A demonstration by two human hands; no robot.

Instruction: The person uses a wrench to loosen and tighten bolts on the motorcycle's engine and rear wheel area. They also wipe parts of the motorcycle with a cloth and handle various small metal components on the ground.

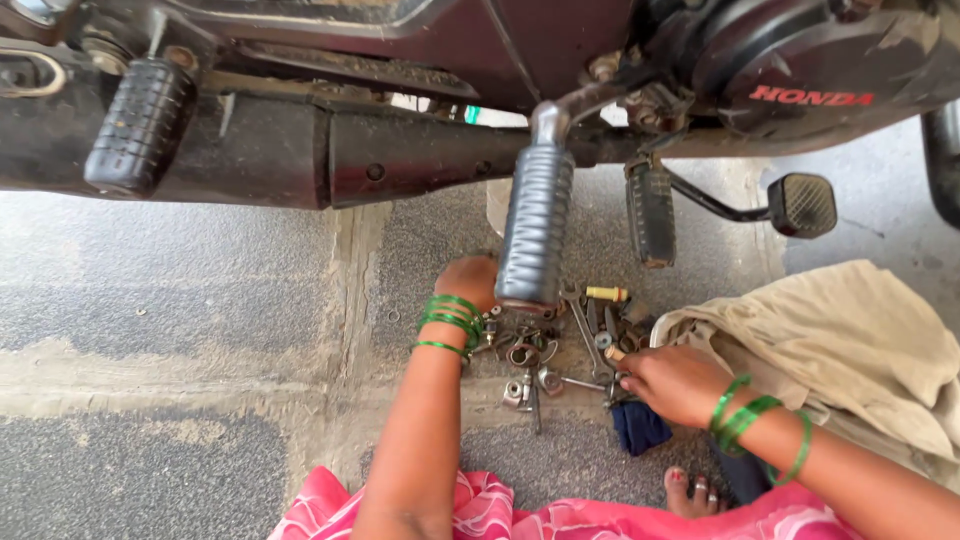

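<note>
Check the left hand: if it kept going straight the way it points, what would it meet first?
Probably the ribbed black kick-starter pedal: the left hand points up toward it and looks almost against its lower end, though depth is unclear.

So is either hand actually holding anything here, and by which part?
Cannot be told. Both the left hand and right hand reach into the pile of metal tools; the kick-start lever partly hides the left's fingers.

A heap of small metal parts (545,355) lies on the grey ground under the motorcycle: bolts, nuts, washers and sockets, greasy and dull, jumbled with no order. A spanner (585,330) lies across the pile, slanting up and away. A yellow-tipped tool (606,294) rests at the far edge (its lower end is hidden among the others).
</note>
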